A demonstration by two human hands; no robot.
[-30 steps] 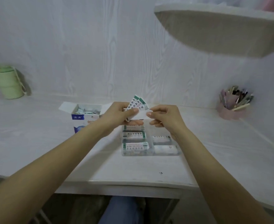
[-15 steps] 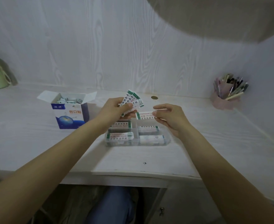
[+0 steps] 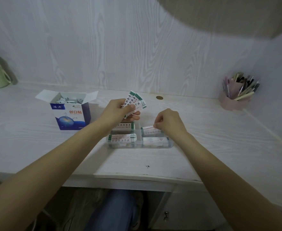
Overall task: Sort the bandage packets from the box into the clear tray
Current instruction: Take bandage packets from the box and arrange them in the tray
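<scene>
Pinching one packet flat, long axis left-right, over tray: R hand; L hand grips fan.

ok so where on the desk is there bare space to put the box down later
Bare desk lies left of the bandage box, in front of the clear tray toward the near edge, and between the tray and the pen holder. It is crowded around the tray, under both hands.
</scene>
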